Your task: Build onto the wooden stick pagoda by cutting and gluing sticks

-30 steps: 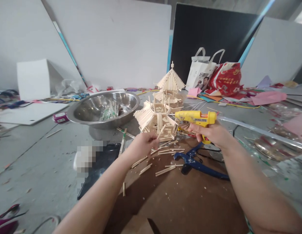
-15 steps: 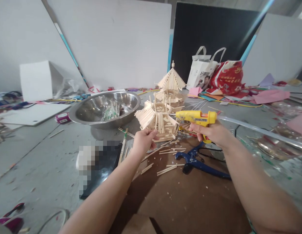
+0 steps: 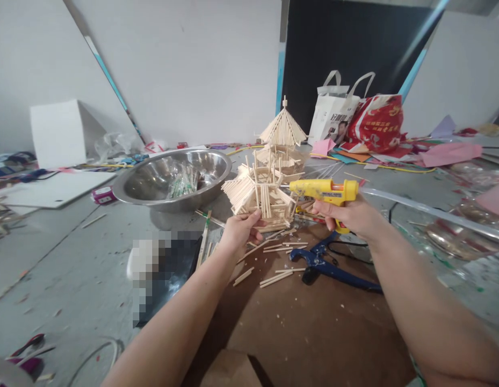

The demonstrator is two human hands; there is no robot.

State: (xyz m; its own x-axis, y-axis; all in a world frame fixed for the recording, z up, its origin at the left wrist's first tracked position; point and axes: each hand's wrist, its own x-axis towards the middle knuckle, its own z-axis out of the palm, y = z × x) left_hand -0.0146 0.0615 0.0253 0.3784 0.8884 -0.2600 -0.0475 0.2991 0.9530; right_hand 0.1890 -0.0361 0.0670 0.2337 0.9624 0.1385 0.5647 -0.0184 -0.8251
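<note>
My right hand (image 3: 346, 215) grips a yellow hot glue gun (image 3: 322, 191), its nozzle pointing left close to the right side of a pavilion model built of thin wooden sticks (image 3: 259, 188). At the front lower-left edge of that model is my left hand (image 3: 243, 228), thumb and fingers closed together. What they pinch, if anything, is too small to make out. A pointed-roof stick tower (image 3: 284, 129) rises behind the pavilion. Loose cut sticks (image 3: 275, 279) and a blue hand cutter (image 3: 325, 266) lie on the brown board (image 3: 305, 333) in front of my hands.
A steel basin (image 3: 132, 185) with bagged sticks (image 3: 185, 180) stands at left. Nearer lies a dark, partly pixelated flat object (image 3: 172, 279). Paper scraps and a white bag (image 3: 330, 118) and red bag (image 3: 378, 126) are at the back right. A clear tube (image 3: 418, 207) extends rightward.
The view has shifted slightly. My left hand has moved slightly up against the model's lower edge, while the glue gun stays nearly in place beside it.
</note>
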